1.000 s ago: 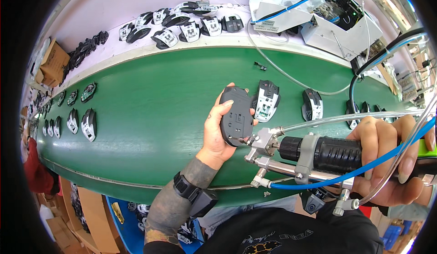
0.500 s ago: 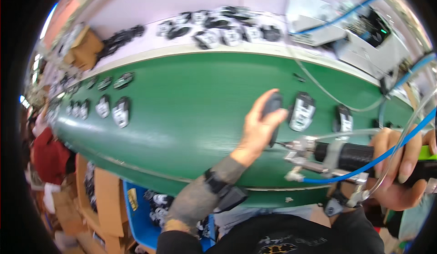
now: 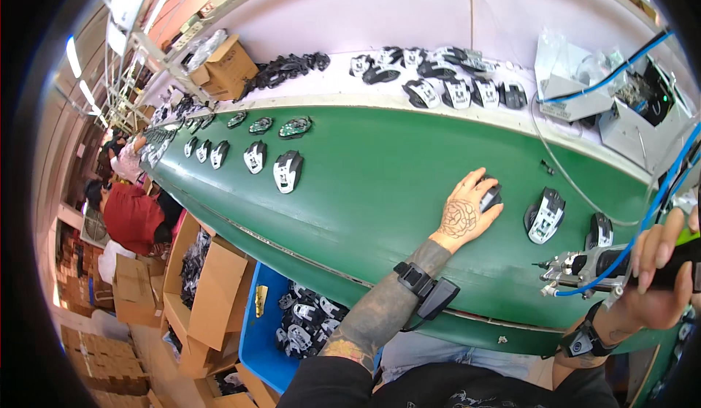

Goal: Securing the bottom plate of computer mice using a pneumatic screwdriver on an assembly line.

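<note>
A green conveyor belt crosses the factory room; the left hand, earlier lifting a mouse, now presses it flat centre-right, while the right hand grips a pneumatic screwdriver.

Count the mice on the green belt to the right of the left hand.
2: a black-and-white computer mouse just right of the left hand, and a black one beyond it, above the right hand's screwdriver. Others may be hidden.

Cardboard boxes and a blue bin stand beside the green conveyor belt.
</note>
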`<action>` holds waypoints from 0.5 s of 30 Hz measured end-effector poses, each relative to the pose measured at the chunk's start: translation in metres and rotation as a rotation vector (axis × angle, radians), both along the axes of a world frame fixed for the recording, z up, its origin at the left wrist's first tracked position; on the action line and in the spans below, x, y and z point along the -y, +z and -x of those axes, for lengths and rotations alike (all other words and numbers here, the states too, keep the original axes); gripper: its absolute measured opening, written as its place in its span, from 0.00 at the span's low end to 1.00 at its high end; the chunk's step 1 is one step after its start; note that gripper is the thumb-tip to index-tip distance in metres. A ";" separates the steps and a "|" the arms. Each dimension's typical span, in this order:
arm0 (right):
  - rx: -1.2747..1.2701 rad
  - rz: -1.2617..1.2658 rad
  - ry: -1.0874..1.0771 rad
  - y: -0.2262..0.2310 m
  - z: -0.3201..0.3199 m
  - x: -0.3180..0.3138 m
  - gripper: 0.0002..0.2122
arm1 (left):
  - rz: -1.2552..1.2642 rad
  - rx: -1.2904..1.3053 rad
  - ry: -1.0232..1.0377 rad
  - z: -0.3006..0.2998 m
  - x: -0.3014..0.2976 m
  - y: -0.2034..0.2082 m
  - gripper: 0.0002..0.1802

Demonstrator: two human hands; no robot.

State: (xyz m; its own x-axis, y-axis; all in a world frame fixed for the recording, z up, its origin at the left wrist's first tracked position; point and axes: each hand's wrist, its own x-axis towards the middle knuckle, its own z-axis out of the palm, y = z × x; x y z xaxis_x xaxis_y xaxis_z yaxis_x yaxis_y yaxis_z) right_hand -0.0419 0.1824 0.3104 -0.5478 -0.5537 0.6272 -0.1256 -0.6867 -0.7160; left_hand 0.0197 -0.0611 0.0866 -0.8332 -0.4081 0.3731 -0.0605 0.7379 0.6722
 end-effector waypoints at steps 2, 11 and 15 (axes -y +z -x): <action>-0.053 0.049 -0.213 -0.008 0.002 -0.002 0.20 | -0.122 -0.024 -0.019 0.000 0.000 0.007 0.29; 0.005 -0.052 -0.400 -0.006 -0.007 -0.002 0.22 | 0.563 -0.032 0.511 -0.090 0.165 0.038 0.34; -0.102 0.045 -0.038 -0.001 0.014 -0.009 0.20 | 0.751 0.456 0.999 -0.180 0.263 0.025 0.49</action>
State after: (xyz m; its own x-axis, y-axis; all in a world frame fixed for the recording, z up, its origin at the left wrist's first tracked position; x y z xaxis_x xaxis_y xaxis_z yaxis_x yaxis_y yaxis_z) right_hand -0.0559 0.1911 0.3093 -0.5002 -0.5038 0.7043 -0.2229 -0.7110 -0.6669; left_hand 0.1994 -0.3244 0.1115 -0.4082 -0.7329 0.5443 -0.8992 0.4256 -0.1012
